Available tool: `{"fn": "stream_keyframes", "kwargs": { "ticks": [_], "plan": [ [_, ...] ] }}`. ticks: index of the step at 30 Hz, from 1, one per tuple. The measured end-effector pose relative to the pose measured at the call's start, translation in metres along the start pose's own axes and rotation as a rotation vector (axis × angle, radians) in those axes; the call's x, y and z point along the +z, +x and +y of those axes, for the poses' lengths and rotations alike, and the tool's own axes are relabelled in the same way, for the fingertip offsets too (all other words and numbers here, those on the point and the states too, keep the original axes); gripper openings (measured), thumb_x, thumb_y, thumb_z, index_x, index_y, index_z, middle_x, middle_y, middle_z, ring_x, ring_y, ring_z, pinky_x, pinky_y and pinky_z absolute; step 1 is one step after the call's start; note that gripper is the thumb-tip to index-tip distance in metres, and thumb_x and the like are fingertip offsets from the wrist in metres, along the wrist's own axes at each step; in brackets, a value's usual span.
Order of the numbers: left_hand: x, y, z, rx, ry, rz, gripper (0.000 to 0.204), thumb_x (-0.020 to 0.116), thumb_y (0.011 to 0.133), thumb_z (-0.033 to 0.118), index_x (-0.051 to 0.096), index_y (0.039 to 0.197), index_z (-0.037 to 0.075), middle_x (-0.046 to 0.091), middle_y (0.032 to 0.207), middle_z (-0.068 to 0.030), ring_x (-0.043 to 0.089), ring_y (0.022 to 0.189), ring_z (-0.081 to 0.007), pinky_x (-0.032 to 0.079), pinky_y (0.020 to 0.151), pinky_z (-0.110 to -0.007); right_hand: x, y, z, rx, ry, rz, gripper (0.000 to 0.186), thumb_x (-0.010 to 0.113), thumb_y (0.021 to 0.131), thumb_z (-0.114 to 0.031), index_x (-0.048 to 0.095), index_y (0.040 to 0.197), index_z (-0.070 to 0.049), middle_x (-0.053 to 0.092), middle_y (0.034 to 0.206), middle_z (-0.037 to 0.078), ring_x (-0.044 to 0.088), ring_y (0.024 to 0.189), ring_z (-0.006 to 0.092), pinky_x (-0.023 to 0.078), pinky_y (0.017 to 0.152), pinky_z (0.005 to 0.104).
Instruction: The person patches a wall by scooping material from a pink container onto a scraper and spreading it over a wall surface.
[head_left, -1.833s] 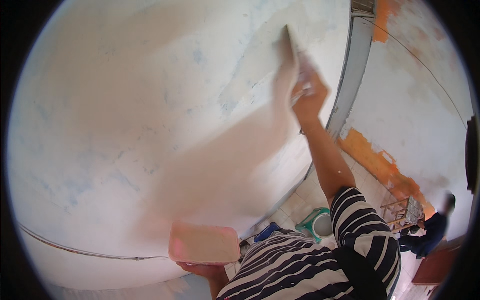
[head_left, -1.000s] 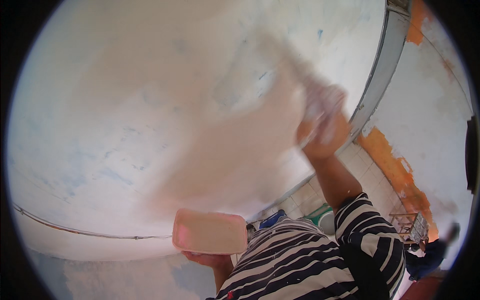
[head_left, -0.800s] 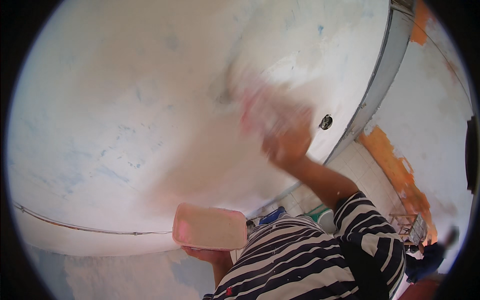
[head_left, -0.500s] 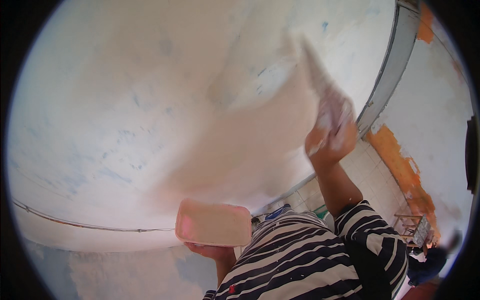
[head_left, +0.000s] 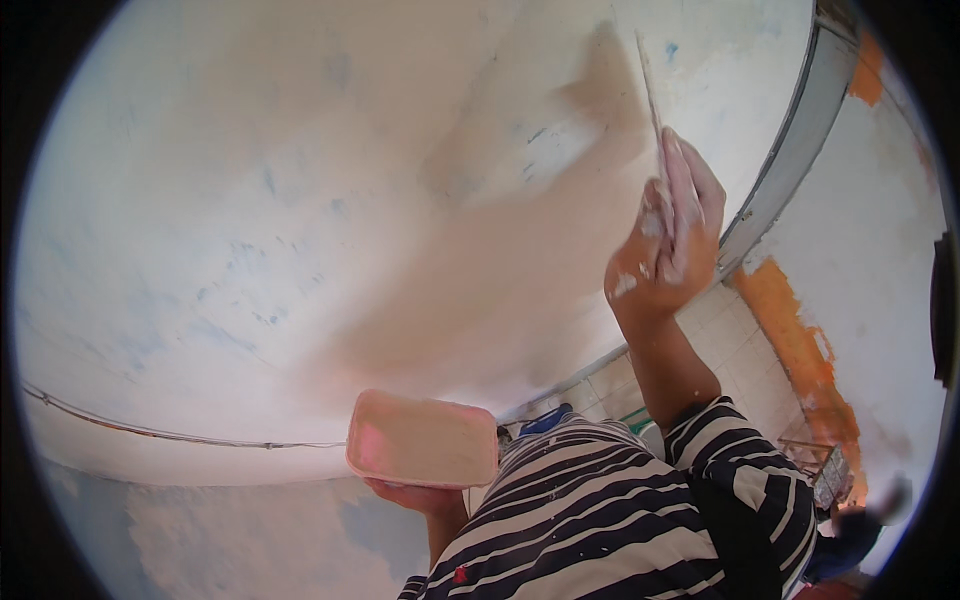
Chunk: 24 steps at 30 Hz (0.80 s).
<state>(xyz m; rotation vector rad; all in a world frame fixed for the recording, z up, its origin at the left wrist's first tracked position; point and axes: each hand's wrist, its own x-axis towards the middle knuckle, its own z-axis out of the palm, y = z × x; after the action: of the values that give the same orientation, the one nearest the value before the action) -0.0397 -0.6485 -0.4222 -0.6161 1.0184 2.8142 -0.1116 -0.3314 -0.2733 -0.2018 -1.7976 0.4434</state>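
Observation:
My right hand (head_left: 672,225), streaked with white paste, is raised to the wall (head_left: 230,200) and closed around a putty knife (head_left: 648,85). Its thin blade shows nearly edge-on and points up along the pale, patchy surface; the handle is mostly hidden in my fingers. Lower down, my left hand (head_left: 420,495) is wrapped under a pink rectangular tub (head_left: 420,440). A pale beige coating covers what shows of the tub's inside. The fingers beneath it are partly hidden.
A cable (head_left: 180,435) runs along the wall's lower left. To the right are a grey door frame (head_left: 790,140) and a wall with orange patches (head_left: 800,340). Floor tiles (head_left: 735,340) show beyond my arm. Another person (head_left: 845,545) is at the lower right, near a small wooden stand (head_left: 825,470).
The putty knife has turned from a tilted, blurred position to nearly upright and shifted slightly right. The tub has moved a little up and left, still in my left hand.

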Motion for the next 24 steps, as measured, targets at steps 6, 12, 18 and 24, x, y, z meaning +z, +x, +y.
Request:
{"fn": "stream_keyframes", "kwargs": {
  "ticks": [6,12,18,24],
  "plan": [
    [0.014,-0.009,-0.004,0.008,0.014,0.127,0.073,0.039,0.094,0.071,0.049,0.136,0.012,0.061,0.123,-0.0065,0.062,0.109,-0.0256,0.054,0.089,-0.043,0.002,-0.101,-0.038,-0.194,0.092,-0.613,0.051,0.065,0.074,-0.011,0.072,0.124,-0.015,0.064,0.132,0.009,0.057,0.118,0.0264,0.034,0.097,0.0487],
    [-0.005,0.0,-0.005,-0.061,-0.035,-0.072,0.073,0.037,0.095,0.071,0.047,0.14,0.015,0.055,0.135,-0.0055,0.057,0.121,-0.0251,0.05,0.098,-0.043,-0.024,-0.06,-0.008,-0.168,0.239,-0.56,0.047,0.06,0.078,0.003,0.068,0.122,-0.011,0.067,0.122,0.007,0.064,0.104,0.0284,0.043,0.088,0.0466],
    [-0.001,0.065,-0.011,-0.047,-0.119,-0.385,0.066,0.042,0.096,0.066,0.049,0.135,0.014,0.057,0.127,-0.0042,0.058,0.115,-0.0229,0.051,0.092,-0.041,0.011,-0.031,0.019,-0.025,0.04,0.012,0.043,0.059,0.078,0.003,0.067,0.12,0.001,0.065,0.117,0.02,0.062,0.105,0.0337,0.051,0.078,0.0453],
    [0.135,0.097,-0.031,-0.132,-0.148,-0.227,0.063,0.041,0.098,0.06,0.048,0.138,0.011,0.056,0.133,-0.0064,0.056,0.121,-0.0245,0.05,0.097,-0.041,-0.003,-0.047,0.007,-0.178,0.202,-0.506,0.03,0.062,0.081,0.004,0.069,0.11,-0.002,0.071,0.105,0.018,0.066,0.089,0.0335,0.047,0.087,0.0463]
  ]
}}
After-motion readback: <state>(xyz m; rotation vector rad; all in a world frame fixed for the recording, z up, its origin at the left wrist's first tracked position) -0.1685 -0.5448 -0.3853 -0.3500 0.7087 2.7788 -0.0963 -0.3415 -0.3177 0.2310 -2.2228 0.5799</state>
